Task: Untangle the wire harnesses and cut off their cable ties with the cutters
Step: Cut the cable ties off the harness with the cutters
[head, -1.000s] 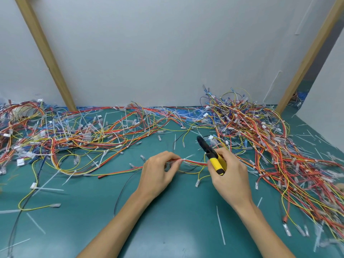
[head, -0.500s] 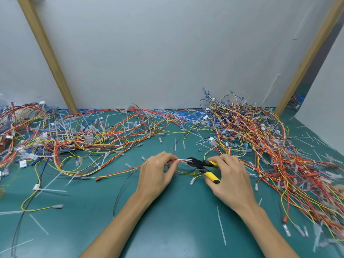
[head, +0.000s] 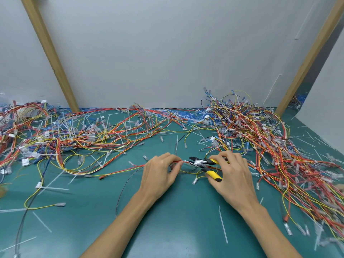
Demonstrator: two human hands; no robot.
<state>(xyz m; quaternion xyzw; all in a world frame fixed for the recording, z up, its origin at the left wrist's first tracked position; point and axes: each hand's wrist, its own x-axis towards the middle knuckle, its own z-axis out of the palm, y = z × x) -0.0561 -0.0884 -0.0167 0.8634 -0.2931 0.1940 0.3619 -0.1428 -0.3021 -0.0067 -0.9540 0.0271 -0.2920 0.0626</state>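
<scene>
cutters [head: 200, 163]: yellow-black handles spread, nose pointing left at white cable tie [head: 185, 161] | red-yellow harness [head: 177, 162]: mid-mat, tie on it | tangled harness heaps [head: 260, 136]: left, right

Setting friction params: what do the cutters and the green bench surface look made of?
Cutters: dark metal head with a bright glinting pivot, likely steel; glossy yellow-and-black handles, probably plastic or rubber sleeves. Bench surface: teal, smooth, matte with soft glare, likely a rubber or vinyl mat.

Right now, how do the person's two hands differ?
The left hand pinches a red-and-yellow wire bundle, while the right hand grips yellow-handled cutters. The left hand sits right beside the white cable tie; the right hand reaches it only through the cutter tips. Both are bare, over the green mat.
</scene>
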